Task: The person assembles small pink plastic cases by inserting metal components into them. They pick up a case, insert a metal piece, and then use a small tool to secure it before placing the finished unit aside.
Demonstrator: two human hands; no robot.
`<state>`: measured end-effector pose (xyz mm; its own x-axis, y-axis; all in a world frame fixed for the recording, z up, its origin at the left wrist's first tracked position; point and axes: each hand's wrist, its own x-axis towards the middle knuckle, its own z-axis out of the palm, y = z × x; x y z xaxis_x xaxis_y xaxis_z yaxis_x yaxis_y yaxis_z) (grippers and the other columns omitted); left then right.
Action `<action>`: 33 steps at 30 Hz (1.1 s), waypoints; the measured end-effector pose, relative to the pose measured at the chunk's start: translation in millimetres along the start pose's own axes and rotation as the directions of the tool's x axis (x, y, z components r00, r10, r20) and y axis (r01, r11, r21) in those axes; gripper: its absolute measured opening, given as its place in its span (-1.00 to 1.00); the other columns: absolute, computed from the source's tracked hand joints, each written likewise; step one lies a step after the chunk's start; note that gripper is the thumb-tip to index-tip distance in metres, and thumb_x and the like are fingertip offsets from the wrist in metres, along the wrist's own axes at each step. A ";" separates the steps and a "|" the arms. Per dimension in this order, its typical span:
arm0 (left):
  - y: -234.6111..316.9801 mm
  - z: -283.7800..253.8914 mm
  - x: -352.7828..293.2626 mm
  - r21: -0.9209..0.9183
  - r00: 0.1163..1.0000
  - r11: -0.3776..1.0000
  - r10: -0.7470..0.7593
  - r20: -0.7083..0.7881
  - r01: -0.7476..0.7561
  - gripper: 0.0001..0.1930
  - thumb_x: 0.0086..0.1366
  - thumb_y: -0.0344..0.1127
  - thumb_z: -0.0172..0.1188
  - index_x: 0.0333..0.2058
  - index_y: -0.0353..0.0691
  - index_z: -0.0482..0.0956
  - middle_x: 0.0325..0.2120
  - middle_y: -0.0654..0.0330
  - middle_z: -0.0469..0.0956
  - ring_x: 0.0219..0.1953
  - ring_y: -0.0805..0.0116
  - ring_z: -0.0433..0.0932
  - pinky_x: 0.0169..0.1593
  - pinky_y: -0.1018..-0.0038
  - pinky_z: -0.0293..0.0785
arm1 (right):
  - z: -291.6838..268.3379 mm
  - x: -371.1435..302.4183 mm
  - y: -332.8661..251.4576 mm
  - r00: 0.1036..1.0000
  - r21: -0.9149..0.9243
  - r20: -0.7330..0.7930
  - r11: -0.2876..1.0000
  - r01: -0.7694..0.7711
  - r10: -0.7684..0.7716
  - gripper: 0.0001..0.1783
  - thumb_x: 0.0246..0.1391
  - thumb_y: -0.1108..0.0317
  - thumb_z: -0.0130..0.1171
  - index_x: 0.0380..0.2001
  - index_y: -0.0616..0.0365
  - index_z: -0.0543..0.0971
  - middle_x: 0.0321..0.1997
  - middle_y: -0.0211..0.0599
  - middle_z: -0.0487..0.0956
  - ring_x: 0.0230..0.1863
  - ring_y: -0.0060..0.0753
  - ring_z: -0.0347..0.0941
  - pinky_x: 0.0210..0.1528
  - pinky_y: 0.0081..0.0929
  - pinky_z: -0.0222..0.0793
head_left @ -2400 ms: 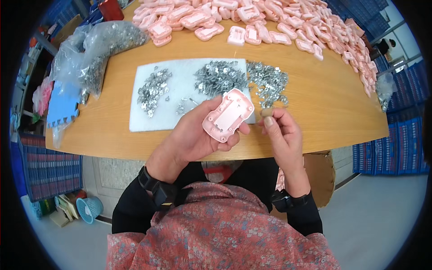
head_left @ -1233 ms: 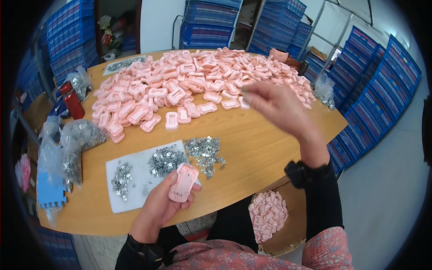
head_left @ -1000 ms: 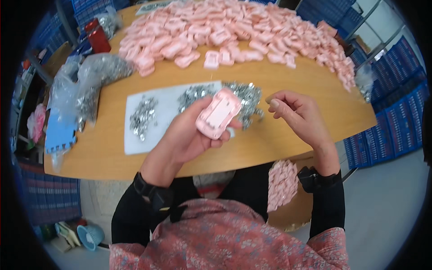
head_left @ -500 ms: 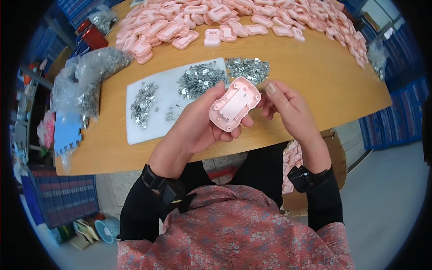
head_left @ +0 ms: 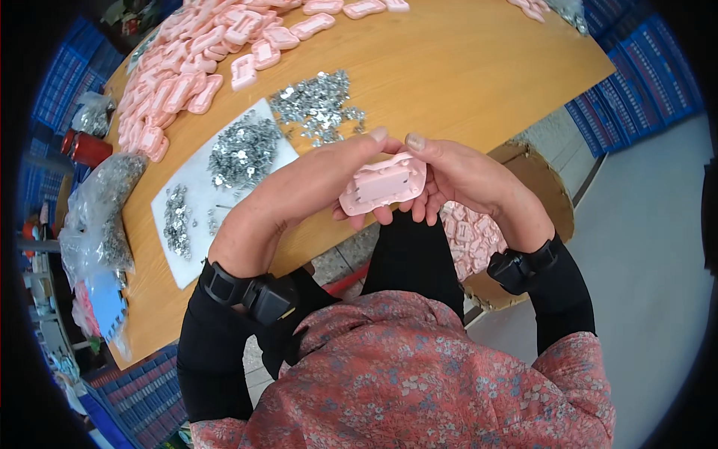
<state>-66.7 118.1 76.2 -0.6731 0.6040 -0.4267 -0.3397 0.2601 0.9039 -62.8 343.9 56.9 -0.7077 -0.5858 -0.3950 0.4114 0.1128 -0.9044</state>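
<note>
A pink plastic housing shell (head_left: 383,182), hollow side up with small posts inside its rim, is held near the table's front edge. My left hand (head_left: 329,172) grips its left side, thumb along the far edge and fingertips showing beneath. On the other side my right hand (head_left: 464,172) holds the right end, its thumb at the upper corner and fingers curled below. Left of the hands lies a white foam sheet (head_left: 168,217) bearing a large heap of small silvery metal pieces (head_left: 243,153) and a smaller heap (head_left: 178,224). Another metal heap (head_left: 318,105) rests on bare wood.
Many pink shells (head_left: 202,45) are piled across the far left of the wooden table (head_left: 449,67). A clear plastic bag (head_left: 105,209) of metal parts sits at the left edge. Below the right forearm stands a cardboard box (head_left: 565,179) holding pink shells (head_left: 471,232).
The view has turned rightward, so the table slants and more of the box shows. My hands have come together on the shell, which is tilted differently, and my right thumb now presses its corner.
</note>
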 end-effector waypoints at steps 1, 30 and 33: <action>2.6 2.4 6.3 0.050 0.999 0.999 -0.005 0.034 0.004 -0.31 0.48 0.23 -0.33 0.21 -0.26 0.38 -0.34 0.17 0.65 -0.41 0.47 0.60 -0.46 0.58 0.41 | -2.1 -4.9 4.4 1.000 0.020 -0.026 1.000 0.004 -0.003 -0.19 0.33 -0.30 -0.21 0.18 0.30 0.41 -0.44 -0.19 0.56 -0.51 -0.45 0.56 -0.47 -0.55 0.55; -47.5 29.8 3.8 -0.209 0.977 0.962 0.145 -0.159 -0.177 -0.59 0.47 -0.18 0.04 0.16 -0.32 0.44 -0.09 0.19 0.62 -0.14 0.54 0.57 -0.16 0.61 0.51 | -0.8 -35.7 78.1 0.994 0.526 -0.110 0.850 0.034 0.028 -0.33 0.39 -0.18 -0.24 -0.06 0.31 0.48 -0.37 -0.07 0.61 -0.46 -0.31 0.60 -0.39 -0.37 0.61; -53.2 30.5 8.0 -0.316 0.975 0.931 0.129 -0.180 -0.182 -0.58 0.47 -0.13 0.04 0.14 -0.31 0.46 -0.13 0.23 0.63 -0.17 0.57 0.56 -0.19 0.62 0.50 | -0.8 -34.9 80.5 0.992 0.531 -0.117 0.847 0.024 0.045 -0.33 0.39 -0.19 -0.25 -0.05 0.30 0.47 -0.37 -0.09 0.61 -0.45 -0.31 0.60 -0.38 -0.37 0.61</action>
<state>-33.9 132.1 25.6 -0.8185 0.4870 -0.3046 -0.4016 -0.1060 0.9097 -5.4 374.0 -2.3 -0.7506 -0.4825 -0.4514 0.6365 -0.3449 -0.6898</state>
